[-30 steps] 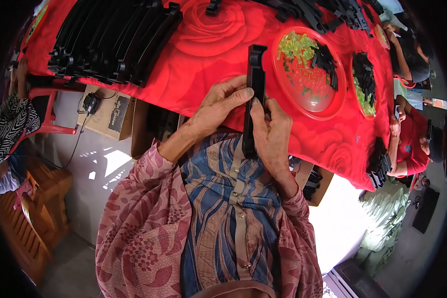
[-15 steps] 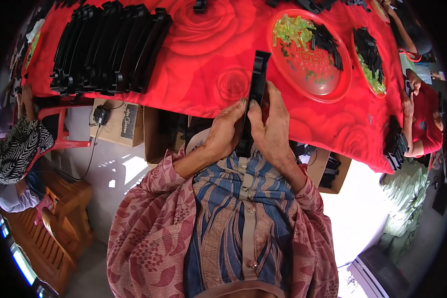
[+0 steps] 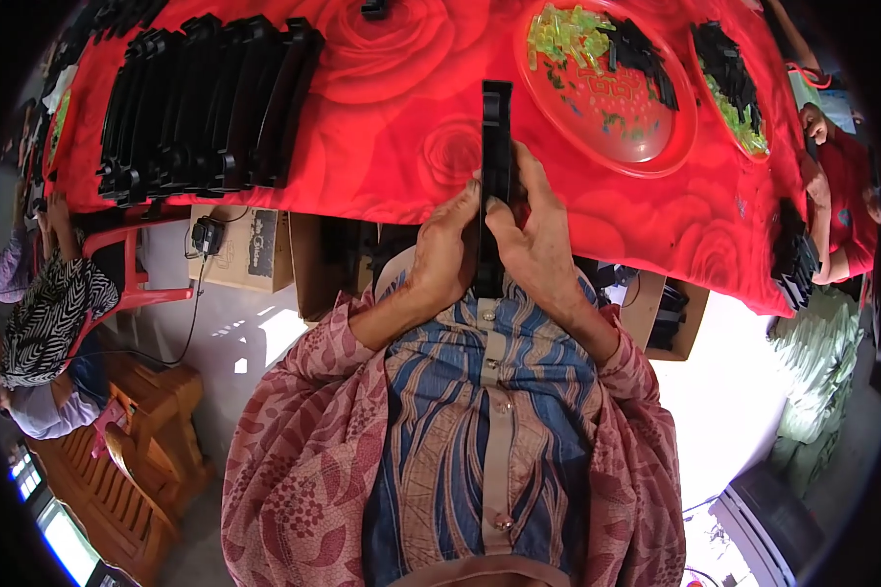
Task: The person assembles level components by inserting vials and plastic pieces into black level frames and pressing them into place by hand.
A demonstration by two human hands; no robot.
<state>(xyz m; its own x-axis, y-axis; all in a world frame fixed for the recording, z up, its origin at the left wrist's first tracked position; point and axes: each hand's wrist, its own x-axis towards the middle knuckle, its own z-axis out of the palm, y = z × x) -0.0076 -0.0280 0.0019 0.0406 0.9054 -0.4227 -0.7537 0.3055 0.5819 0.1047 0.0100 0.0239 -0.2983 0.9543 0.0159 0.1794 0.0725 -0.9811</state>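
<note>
Between my two hands is a long, narrow black plastic strip-like part (image 3: 496,127), pointing away from me across the table's front edge. My left hand (image 3: 447,245) is closed on its left side, with the thumb along the part. From the other side my right hand (image 3: 538,240) grips it, thumb on top and fingers behind. The part's near end reaches down to my shirt front. Ahead and to the right of it lies an oval red tray (image 3: 646,161) holding yellow-green translucent pieces (image 3: 568,37) and small black pieces (image 3: 644,64).
A row of similar black parts (image 3: 206,108) lies at the left on the red rose-patterned tablecloth (image 3: 382,176). A second tray (image 3: 729,93) is farther right, near a person in red (image 3: 842,196). Cardboard boxes (image 3: 250,249) stand under the table. Other people sit at the left.
The black part has turned slightly and now points straighter ahead. My view has shifted a little. Both hands keep their hold.
</note>
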